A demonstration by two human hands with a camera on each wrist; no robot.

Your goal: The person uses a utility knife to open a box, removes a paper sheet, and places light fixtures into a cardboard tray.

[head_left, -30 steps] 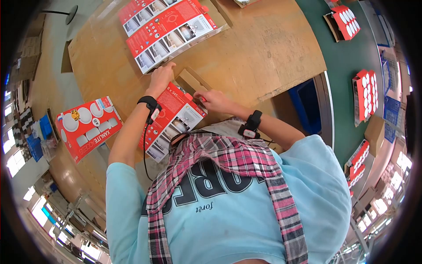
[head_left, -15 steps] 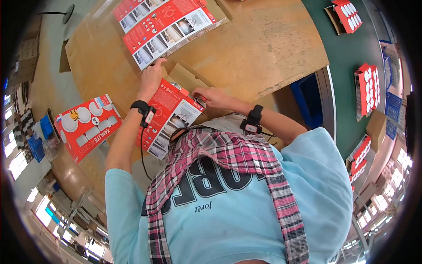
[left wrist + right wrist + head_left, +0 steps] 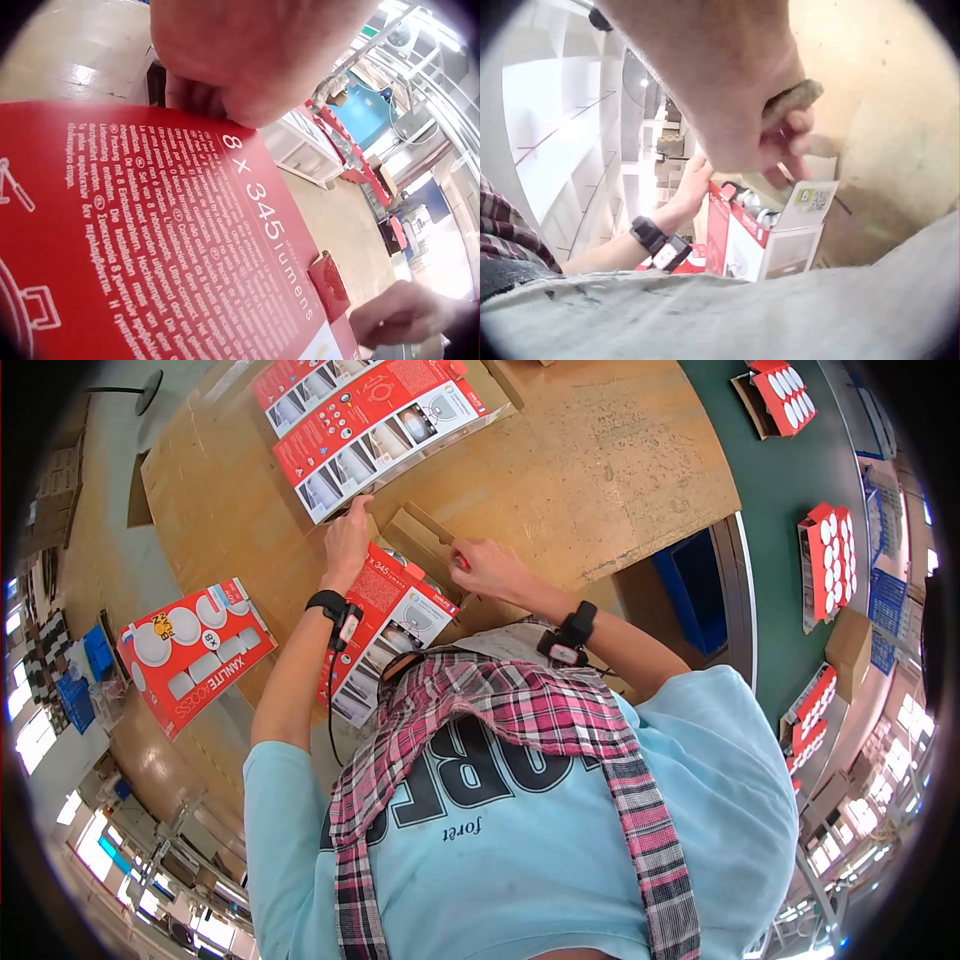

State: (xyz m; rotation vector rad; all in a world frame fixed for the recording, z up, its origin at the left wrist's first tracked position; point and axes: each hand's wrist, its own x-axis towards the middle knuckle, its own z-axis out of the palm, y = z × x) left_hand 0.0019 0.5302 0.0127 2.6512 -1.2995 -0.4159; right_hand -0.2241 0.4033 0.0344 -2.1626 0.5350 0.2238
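Observation:
In the head view a red and white printed carton (image 3: 385,630) stands against the person's apron, its brown cardboard flap (image 3: 418,532) raised. My left hand (image 3: 347,545) grips the carton's far left edge; in the left wrist view its fingers (image 3: 199,97) bend over the top edge. My right hand (image 3: 490,568) is just beyond the carton's right corner, fingers curled round a small red thing (image 3: 461,563) whose kind I cannot tell. In the right wrist view, round white and silver pieces (image 3: 756,204) show inside the open carton, beside a white flap (image 3: 810,204) with a printed code.
More printed cartons (image 3: 370,430) lie at the far side of the wooden table (image 3: 600,470). Another carton (image 3: 197,655) lies at the left. Several red cartons (image 3: 828,565) stand on the green surface (image 3: 730,420) at right. A blue bin (image 3: 690,600) sits below the table edge.
My right hand has moved up and away from the carton's right corner, the small red thing still in it. My left hand stays at the carton's far edge.

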